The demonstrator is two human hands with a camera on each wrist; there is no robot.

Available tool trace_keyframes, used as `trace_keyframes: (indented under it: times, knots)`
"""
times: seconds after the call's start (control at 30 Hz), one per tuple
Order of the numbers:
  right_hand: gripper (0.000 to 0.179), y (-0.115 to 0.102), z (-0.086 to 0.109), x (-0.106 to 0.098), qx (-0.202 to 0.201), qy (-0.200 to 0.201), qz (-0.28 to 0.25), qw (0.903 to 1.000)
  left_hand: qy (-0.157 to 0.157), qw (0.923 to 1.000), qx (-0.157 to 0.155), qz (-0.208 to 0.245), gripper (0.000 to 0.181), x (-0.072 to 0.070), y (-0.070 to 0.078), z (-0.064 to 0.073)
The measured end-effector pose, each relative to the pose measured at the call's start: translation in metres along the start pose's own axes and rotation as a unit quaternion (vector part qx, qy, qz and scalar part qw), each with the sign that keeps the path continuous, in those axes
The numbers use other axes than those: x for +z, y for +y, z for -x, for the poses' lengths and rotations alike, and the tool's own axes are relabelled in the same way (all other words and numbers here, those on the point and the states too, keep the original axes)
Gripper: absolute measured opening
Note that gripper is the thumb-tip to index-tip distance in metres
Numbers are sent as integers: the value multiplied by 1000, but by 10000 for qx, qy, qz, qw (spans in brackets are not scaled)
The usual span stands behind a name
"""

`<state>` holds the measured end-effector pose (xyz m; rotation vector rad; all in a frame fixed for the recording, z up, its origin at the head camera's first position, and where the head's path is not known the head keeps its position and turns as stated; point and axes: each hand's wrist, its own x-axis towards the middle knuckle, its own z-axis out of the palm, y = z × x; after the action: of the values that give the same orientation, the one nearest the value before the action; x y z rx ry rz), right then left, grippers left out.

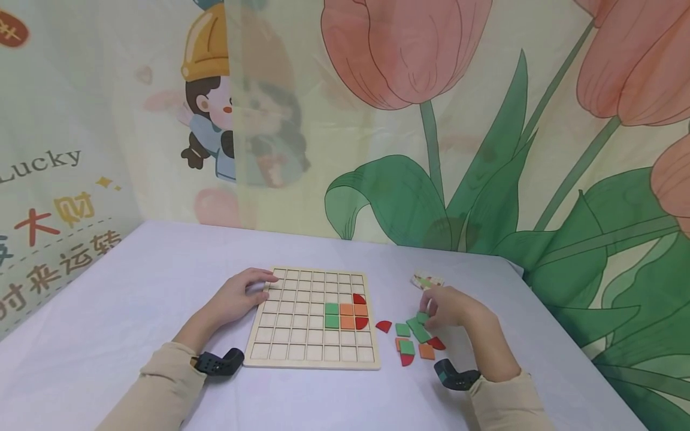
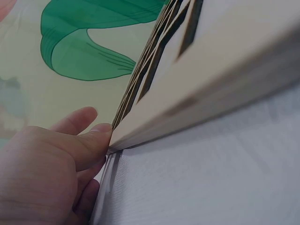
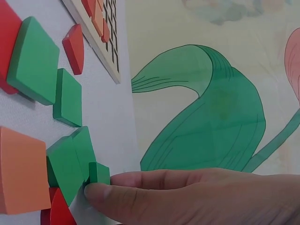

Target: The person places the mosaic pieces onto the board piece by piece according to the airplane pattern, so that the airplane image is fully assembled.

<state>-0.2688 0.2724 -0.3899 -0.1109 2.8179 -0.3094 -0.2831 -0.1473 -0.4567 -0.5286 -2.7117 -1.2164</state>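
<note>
A wooden grid board [image 1: 312,366] lies on the white table, with two green squares, several orange squares and two red quarter-circles in its right-hand cells. My left hand [image 1: 232,297] holds the board by its far left corner; in the left wrist view the thumb [image 2: 96,136] touches the board's edge. To the right of the board, my right hand [image 1: 455,306] pinches a small green tile [image 3: 99,173] between thumb and forefinger. Loose green tiles [image 3: 33,61], an orange tile [image 3: 23,171] and red quarter-circle pieces [image 3: 74,49] lie around that hand, some overlapping.
A small patterned item [image 1: 426,280], partly hidden, lies just beyond my right hand. Printed curtains with tulips [image 1: 409,54] hang behind the table's far edge. A dark wrist device [image 1: 220,363] sits on each forearm.
</note>
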Motion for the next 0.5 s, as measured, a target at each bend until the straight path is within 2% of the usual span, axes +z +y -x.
trace_keyframes:
  times: [0.5]
  knots:
    - [18, 4, -1, -3, -264, 306, -65, 9992, 44, 9999, -56, 110, 34, 1, 0, 1]
